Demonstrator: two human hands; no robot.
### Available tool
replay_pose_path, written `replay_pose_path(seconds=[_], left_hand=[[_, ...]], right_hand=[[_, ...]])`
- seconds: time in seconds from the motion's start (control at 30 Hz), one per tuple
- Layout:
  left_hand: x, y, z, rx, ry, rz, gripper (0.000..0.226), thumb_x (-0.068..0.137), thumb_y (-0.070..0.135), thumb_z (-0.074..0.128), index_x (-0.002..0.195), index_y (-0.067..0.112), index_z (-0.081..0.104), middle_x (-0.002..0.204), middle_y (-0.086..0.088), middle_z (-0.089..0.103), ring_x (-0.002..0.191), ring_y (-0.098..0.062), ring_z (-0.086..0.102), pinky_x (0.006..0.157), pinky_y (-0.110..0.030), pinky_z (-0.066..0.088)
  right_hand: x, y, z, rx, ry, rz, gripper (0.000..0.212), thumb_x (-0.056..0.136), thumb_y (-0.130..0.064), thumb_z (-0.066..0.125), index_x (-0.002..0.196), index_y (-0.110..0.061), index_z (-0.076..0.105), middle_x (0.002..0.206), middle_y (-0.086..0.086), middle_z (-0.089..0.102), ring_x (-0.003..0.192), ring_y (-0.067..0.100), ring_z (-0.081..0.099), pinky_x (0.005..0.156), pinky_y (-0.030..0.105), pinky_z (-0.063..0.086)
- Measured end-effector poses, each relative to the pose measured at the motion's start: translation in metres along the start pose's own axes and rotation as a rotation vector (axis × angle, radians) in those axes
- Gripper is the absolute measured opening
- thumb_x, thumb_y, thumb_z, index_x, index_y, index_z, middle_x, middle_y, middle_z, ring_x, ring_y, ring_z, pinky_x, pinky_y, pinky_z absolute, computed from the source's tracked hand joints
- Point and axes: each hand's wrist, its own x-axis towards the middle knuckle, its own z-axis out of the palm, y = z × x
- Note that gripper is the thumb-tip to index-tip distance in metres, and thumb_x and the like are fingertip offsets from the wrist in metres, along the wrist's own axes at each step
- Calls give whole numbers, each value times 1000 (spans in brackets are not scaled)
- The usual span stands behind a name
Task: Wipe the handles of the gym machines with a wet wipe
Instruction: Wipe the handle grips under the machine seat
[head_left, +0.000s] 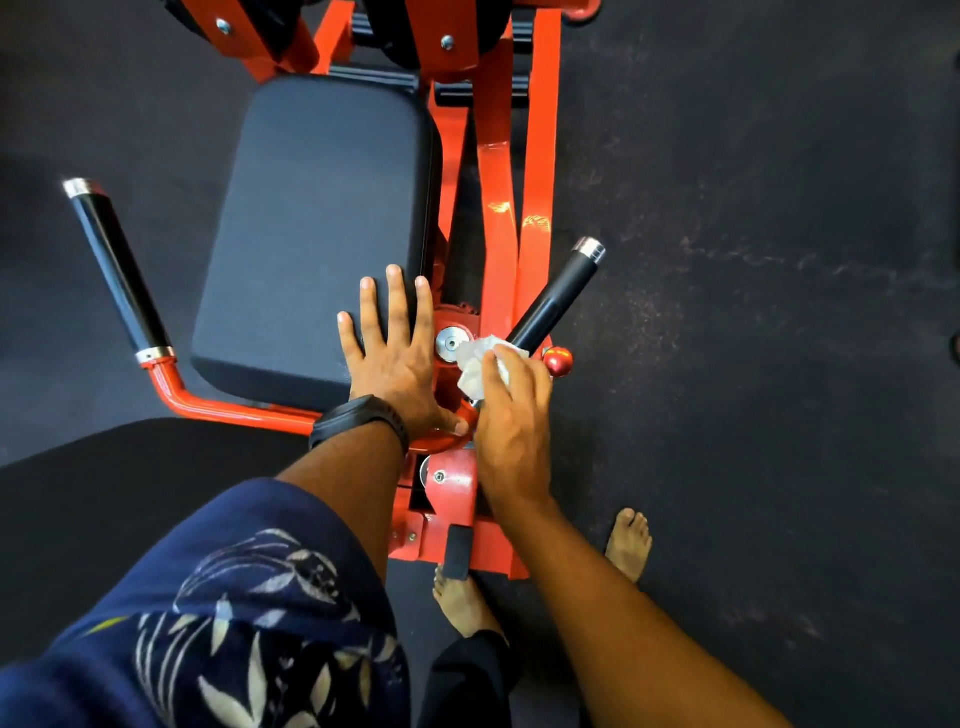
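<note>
Underfoot, a dark speckled floor (753, 364) fills the view from 12 through 6 o'clock; on it stands an orange gym machine (498, 208), its frame running from 12 o'clock down towards the centre; a black seat pad (322, 218) lies just at 10 o'clock of centre, broad and flat. At 9 o'clock of the pad the left handle (117, 265), black with chrome ends, angles up and outward from an orange tube; at 3 o'clock of the pad the right handle (558, 296), of the same make, angles up towards 1 o'clock.

Both forearms reach in from 6 o'clock, the left from a dark blue leaf-print sleeve (234, 597); two bare feet (629, 543) stand on the floor at 5 o'clock beside the machine's base. The left hand (395, 358) lies palm down on the pad's 5 o'clock corner, fingers straight and spread, thumb resting on a curved orange tube; it holds nothing; a black wristband (358, 418) circles its wrist. The right hand (514, 415) is curled, fingers bent over a crumpled white wet wipe (475, 366), which it grips and presses against the lower end of the right handle; a chrome disc (451, 343) sits just at 9 o'clock of the wipe; a small red knob (558, 361) sits just at 3 o'clock of the fingers.
</note>
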Motion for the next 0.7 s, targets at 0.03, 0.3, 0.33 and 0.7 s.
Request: replay_pose_path(seconds=[0.03,0.3,0.33,0.7], left_hand=[[0,0,0,1,-5,2,166,49,76,83,147,18,-36,156,-10,-40,145,-39,-33,116,-60,-12],[2,-1,1,10,-17,2,165,50,75,84,148,17,-35,155,-12,-42,145,-40,-33,116,-61,-12],[2,-1,0,9,-18,4,166,49,75,84,148,17,-35,155,-12,-42,144,-40,-34,116,-61,-12],[3,-2,1,-7,-32,6,169,45,74,86,148,18,-36,152,-12,-44,143,-40,-36,115,-61,-14]], right_hand=[[-2,12,-2,-88,-63,-102,65,75,5,78,135,3,55,140,19,55,132,40,46,106,49,45],[41,56,-26,-326,-315,-780,42,95,-6,41,131,7,57,135,25,57,134,41,47,112,51,39],[51,62,-30,-350,-309,-805,39,97,-6,42,131,5,58,134,24,57,135,41,46,114,51,37],[77,52,-50,-311,-207,-649,33,92,-4,49,120,-1,66,121,16,66,126,34,55,109,44,44]])
